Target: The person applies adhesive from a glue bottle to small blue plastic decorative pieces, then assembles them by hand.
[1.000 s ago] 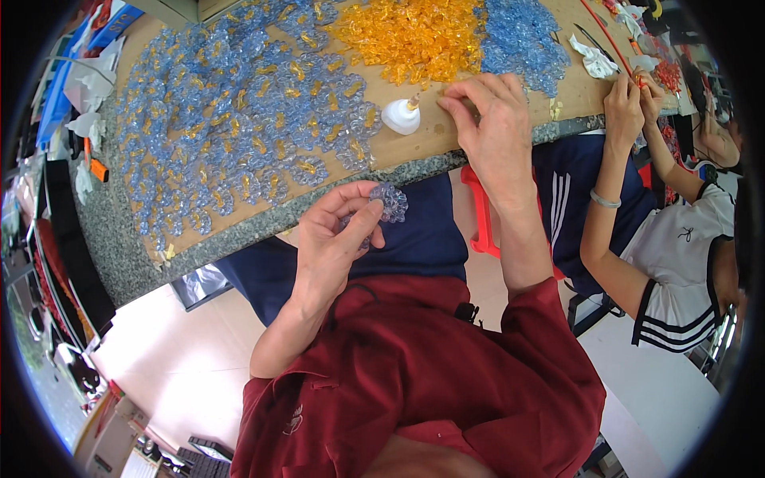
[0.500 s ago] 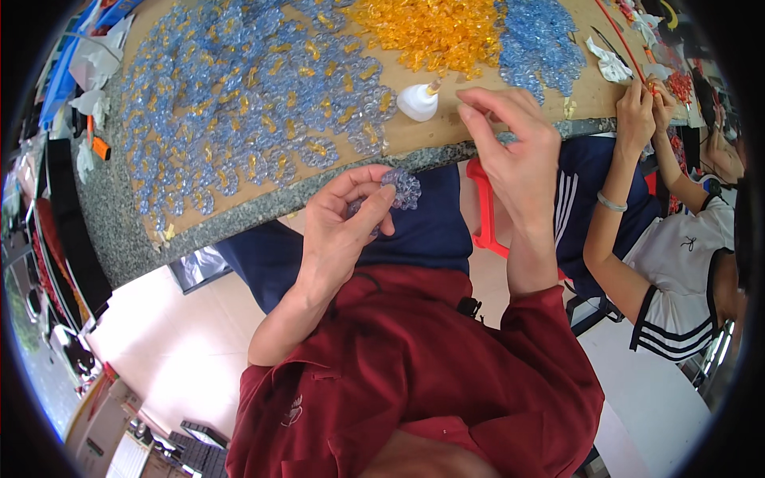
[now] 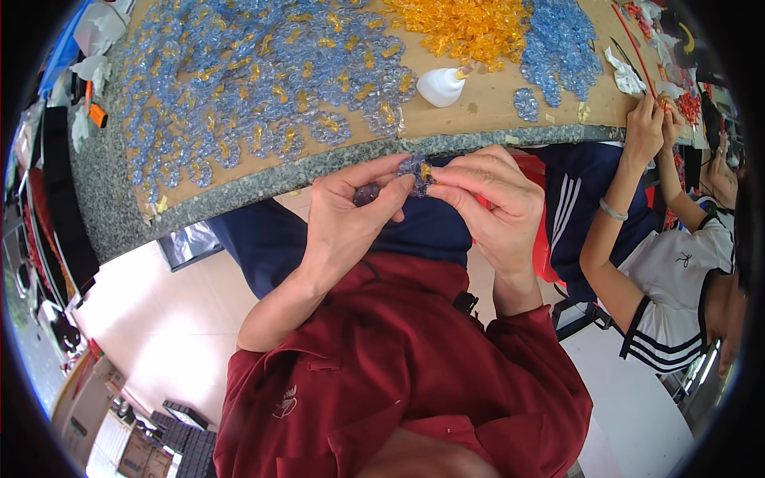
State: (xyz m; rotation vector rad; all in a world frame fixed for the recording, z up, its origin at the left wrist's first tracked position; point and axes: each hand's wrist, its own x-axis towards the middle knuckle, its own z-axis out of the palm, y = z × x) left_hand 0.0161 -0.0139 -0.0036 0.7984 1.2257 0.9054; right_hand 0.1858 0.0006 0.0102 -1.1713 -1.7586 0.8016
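With the white bottle (image 3: pixel 439 88) as your landmark, your 2 hands meet on the near side of it, just off the front edge of the desk (image 3: pixel 470 145). Your left hand (image 3: pixel 351 209) has a narrow grip, thumb and fingers pinching a translucent blue-violet cluster (image 3: pixel 410 167) slightly left of the bottle and nearer you. A 2nd blue-violet piece (image 3: pixel 366 193) is tucked within that same hand. Your right hand (image 3: pixel 498 203), nearer you than the bottle and to its right, has its grip closed at the fingertips on a small yellow piece (image 3: pixel 428 174), which is against the cluster; you can't tell from here how firmly they are joined.

Left of the bottle, you have many blue clusters with yellow pieces (image 3: pixel 263 88) spread over the desk. Beyond the bottle is an orange heap (image 3: pixel 462 32); to its right, a blue heap (image 3: pixel 558 56) and 1 lone blue cluster (image 3: pixel 526 104). Well to the bottle's right, a co-worker's hands (image 3: pixel 647 131) are close together.
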